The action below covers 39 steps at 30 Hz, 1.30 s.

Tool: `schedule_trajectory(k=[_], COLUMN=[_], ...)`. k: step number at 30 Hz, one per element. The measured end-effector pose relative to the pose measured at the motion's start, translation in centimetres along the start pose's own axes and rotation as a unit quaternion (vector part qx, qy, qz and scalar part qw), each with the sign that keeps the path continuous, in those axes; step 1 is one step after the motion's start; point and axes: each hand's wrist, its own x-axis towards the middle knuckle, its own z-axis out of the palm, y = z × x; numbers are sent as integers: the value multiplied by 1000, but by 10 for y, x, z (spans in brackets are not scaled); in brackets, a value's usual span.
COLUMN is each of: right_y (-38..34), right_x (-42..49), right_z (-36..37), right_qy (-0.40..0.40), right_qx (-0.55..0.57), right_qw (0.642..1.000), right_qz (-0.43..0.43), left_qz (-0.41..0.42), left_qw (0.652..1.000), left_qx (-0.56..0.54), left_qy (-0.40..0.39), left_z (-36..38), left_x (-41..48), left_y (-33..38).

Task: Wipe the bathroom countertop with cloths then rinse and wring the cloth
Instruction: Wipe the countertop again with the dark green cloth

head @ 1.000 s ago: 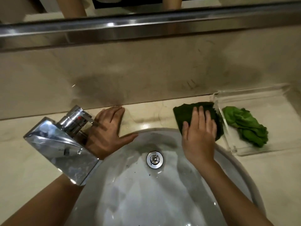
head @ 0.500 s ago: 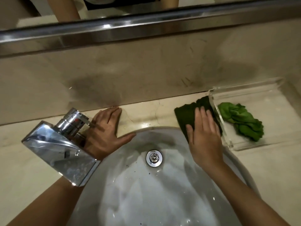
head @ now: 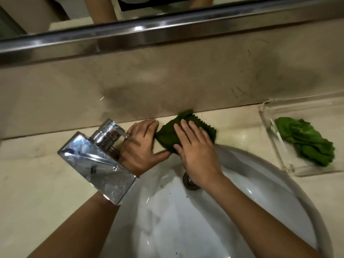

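Beige countertop beyond sink, cloth flat by far wall, corner pointing far, long axis left-right, right hand pressing it with straight fingers, left hand flat, fingers straight, right of tap

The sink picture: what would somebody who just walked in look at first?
Probably the two hands side by side behind the white sink: the right hand presses a dark green cloth flat on the countertop, next to the left hand, which lies flat by the big shiny faucet. After that, the brighter green cloth crumpled in the clear tray on the right.
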Motion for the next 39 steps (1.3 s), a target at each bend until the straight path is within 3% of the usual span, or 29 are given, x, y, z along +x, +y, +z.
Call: schedule_trajectory(k=[3, 7, 12, 17, 20, 24, 29, 35, 39], right_y=[27, 61, 67, 61, 53, 39, 9, -43, -28], right_x=[-6, -27, -25, -23, -20, -13, -7, 6, -3], right_z=[-5, -8, -7, -9, -9, -8, -4, 2, 0], right_qy=[-8, 67, 96, 71, 46, 8, -10, -46, -55], right_qx=[33, 64, 100, 130, 134, 130, 134, 148, 125], right_qw=[999, 992, 988, 987, 989, 992, 991, 986, 985], right_qz=[32, 85, 73, 60, 37, 0, -28, -67, -106], left_qz=[2, 9, 52, 46, 2, -104, -242, -258, -259], left_qw=[1000, 999, 998, 999, 1000, 994, 970, 965, 965], left_qx=[18, 33, 31, -22, -12, 3, 4, 47, 43], left_qy=[11, 0, 9, 6, -12, 31, 33, 23, 29], left_z=[-1, 0, 4, 2, -17, -49, -60, -39, -39], left_x=[-1, -1, -14, -97, -146, -186, -190, -160, -159], left_y=[2, -2, -2, 17, 19, -2, -46, -57, -57])
